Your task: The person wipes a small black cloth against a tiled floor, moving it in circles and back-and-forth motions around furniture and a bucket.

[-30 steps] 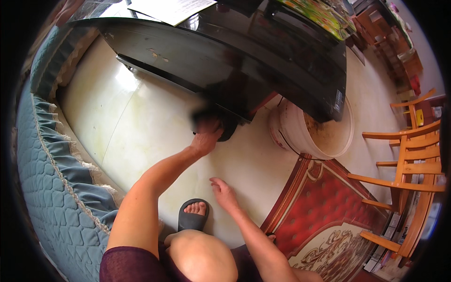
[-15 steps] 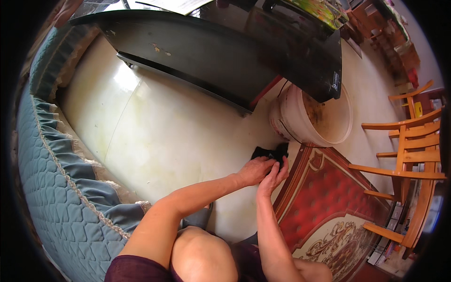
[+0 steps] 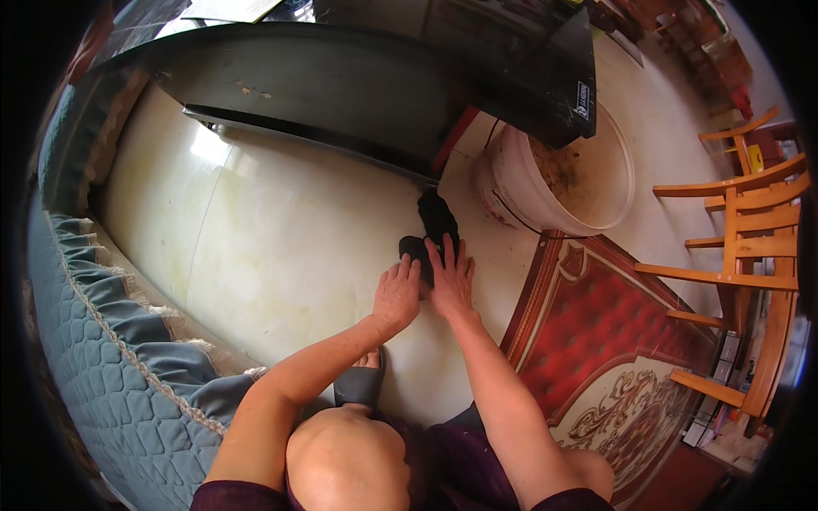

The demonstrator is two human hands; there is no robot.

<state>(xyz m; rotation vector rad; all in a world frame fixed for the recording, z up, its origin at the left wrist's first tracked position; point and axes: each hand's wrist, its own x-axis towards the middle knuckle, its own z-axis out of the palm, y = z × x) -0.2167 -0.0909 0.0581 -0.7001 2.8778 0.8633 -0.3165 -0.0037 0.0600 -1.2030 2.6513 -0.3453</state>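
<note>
A bunched black cloth (image 3: 437, 217) lies on the pale floor, one longer part reaching away from me and a shorter lobe to the left. My left hand (image 3: 397, 296) rests at the lobe's near edge, fingers stretched out and fingertips touching it; its thumb is hidden. Just to the right, my right hand (image 3: 450, 277) is laid over the near part of the cloth with its fingers spread. Some of the cloth between and beneath the hands cannot be seen. The cloth's exact kind does not show.
A white bucket (image 3: 511, 183) with a dirty inside stands beyond the cloth, beside a low black table (image 3: 332, 102). A red patterned mat (image 3: 588, 324) lies to the right, near wooden chairs (image 3: 741, 247). A blue quilted sofa (image 3: 111, 375) runs along the left.
Both hands have come nearer and left with the cloth, down to the floor. The cloth, bunched in the fingers before, is now laid out longer. The right fingers have spread.
</note>
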